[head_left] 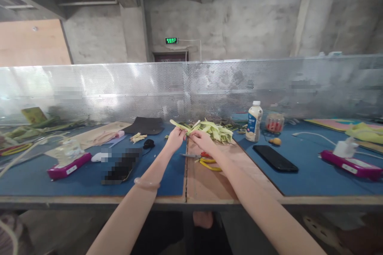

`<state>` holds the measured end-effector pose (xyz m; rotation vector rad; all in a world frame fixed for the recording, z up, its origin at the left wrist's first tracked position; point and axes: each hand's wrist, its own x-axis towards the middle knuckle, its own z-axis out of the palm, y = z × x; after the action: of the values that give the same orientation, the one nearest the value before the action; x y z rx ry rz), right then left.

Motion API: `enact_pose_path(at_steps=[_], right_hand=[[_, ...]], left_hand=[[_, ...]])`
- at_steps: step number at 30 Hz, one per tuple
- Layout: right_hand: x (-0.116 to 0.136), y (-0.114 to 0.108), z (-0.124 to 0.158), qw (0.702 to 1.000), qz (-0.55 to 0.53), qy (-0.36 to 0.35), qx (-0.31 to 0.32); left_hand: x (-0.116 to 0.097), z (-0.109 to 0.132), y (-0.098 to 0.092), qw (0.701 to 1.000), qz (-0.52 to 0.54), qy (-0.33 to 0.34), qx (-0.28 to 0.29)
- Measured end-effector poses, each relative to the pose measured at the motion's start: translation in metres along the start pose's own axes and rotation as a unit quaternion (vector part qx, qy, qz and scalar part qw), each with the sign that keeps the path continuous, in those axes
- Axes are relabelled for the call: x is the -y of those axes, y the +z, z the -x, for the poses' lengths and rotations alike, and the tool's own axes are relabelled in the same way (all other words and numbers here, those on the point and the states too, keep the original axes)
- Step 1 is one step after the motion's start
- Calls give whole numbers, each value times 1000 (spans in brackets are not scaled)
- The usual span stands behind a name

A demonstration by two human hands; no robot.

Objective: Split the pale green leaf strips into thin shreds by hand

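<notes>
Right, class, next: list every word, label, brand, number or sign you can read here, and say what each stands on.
"安全出口": green exit sign on the far wall.
"EXIT": the same sign, below the Chinese characters.
Blue label on the white-capped bottle: lettering too blurred to read.
White stickers on the left purple power strip and right purple power strip: print too small to read.

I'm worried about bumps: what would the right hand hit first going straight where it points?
Probably the left hand, just ahead of the right hand, though depth is hard to judge.
</notes>
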<state>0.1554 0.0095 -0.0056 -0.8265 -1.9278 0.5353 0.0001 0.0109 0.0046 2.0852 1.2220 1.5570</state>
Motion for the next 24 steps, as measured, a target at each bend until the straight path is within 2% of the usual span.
enact_pose_path(at_steps=[11, 14, 19, 24], right_hand=[[0, -1, -1, 1000, -9, 10, -2], [-1, 0, -1, 1000, -16, 11, -10], [-3, 2, -1, 996, -65, 60, -10], [-2, 2, -2, 994, -92, 53, -17]], left_hand=[[2, 1, 1, 1000, -8, 4, -23], [1, 2, 1, 1000, -1, 1, 0], [-2, 4, 2, 999, 7, 2, 34], [-10, 8, 1, 997, 42, -15, 55]])
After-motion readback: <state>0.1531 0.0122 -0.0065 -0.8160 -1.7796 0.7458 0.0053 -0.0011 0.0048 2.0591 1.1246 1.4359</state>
